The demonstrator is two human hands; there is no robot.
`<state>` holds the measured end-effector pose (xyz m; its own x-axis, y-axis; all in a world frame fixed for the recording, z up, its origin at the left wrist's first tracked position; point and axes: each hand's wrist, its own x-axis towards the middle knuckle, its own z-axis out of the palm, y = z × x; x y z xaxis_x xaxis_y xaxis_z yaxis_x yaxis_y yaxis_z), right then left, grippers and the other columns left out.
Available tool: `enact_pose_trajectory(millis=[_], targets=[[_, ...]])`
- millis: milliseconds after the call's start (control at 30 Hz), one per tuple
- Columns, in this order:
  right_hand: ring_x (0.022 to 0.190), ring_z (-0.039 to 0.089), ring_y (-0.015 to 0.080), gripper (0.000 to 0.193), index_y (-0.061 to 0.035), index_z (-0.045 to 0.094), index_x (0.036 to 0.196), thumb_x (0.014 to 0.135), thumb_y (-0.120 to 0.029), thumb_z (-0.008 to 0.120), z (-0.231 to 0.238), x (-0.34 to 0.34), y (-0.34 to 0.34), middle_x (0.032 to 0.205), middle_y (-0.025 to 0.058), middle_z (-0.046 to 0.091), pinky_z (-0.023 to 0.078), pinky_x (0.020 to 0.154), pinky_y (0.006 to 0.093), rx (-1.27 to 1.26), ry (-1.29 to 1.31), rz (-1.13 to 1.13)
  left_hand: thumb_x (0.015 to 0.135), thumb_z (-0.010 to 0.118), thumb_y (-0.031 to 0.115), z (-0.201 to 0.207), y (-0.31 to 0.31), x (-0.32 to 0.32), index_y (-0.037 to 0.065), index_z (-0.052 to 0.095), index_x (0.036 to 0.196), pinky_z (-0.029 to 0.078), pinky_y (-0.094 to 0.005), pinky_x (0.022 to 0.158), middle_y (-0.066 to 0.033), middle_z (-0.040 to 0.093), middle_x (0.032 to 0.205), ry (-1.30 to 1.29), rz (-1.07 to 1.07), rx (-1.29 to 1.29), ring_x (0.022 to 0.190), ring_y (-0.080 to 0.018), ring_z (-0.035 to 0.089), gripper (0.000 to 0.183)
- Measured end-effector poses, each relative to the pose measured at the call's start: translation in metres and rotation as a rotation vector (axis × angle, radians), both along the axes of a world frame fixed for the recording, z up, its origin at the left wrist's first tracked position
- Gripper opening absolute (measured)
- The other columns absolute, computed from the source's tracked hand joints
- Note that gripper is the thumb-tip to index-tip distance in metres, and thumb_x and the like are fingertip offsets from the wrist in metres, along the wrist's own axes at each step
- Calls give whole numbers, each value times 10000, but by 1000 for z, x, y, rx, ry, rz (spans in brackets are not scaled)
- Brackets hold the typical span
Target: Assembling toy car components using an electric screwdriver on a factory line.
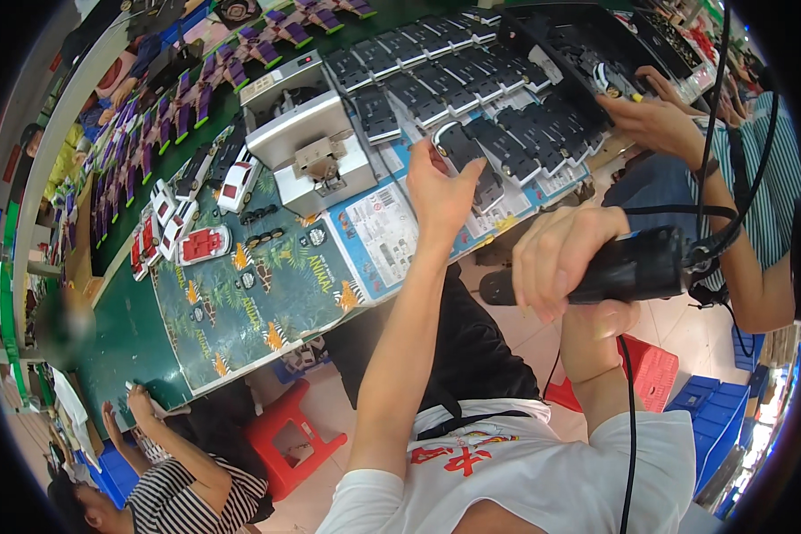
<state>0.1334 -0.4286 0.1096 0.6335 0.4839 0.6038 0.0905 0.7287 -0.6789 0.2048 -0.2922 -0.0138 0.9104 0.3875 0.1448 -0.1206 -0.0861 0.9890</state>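
At the front end of the rows, my left hand [443,198] has its thumb and fingers closed about a toy car [458,147], black underside up, with a white edge. My right hand [556,254], nearer my body, is wrapped round a black corded power screwdriver [641,265]. Its body lies roughly level, apart from the cars. Beyond my left hand are several rows of upturned black toy car undersides [458,92], lying on printed card sheets [374,233].
Left of the rows stands a grey metal machine [307,133]. White toy cars [238,185] and a red car interior [205,245] lie farther left. A co-worker's hands [654,120] work by a black bin [552,27] at right. Another person [187,472] sits lower left. The screwdriver's cable [632,427] hangs down.
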Motion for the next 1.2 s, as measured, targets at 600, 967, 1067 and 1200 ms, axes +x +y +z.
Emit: enact_pose_trajectory(millis=[600, 967, 1067, 1200], targets=[[464, 577, 98, 158, 5, 638, 802, 853, -89, 755, 11, 81, 189, 580, 36, 602, 435, 449, 221, -193, -348, -611, 974, 621, 132, -3, 154, -162, 36, 535, 1136, 623, -404, 728, -201, 702, 976, -62, 66, -867, 814, -271, 720, 207], [418, 517, 82, 328, -59, 623, 628, 831, -252, 792, 28, 76, 206, 497, -2, 553, 389, 428, 246, -412, -66, -446, 951, 624, 79, -1, 156, -157, -17, 579, 1129, 631, -392, 766, -193, 710, 1044, -15, 31, -855, 860, -252, 730, 207], [398, 514, 130, 227, -16, 624, 738, 857, -171, 740, 29, 46, 183, 522, 44, 548, 433, 451, 271, -212, 62, -346, 943, 638, 81, -1, 152, -156, -21, 600, 1116, 620, -380, 787, -179, 716, 1031, -7, -14, -831, 858, -236, 730, 205], [468, 555, 148, 171, 17, 593, 852, 883, -122, 689, 18, 16, 185, 591, 75, 573, 485, 501, 291, 28, 64, -165, 931, 653, 49, 4, 151, -158, -1, 607, 1120, 594, -306, 673, -133, 723, 999, 24, -5, -830, 772, -176, 711, 200]])
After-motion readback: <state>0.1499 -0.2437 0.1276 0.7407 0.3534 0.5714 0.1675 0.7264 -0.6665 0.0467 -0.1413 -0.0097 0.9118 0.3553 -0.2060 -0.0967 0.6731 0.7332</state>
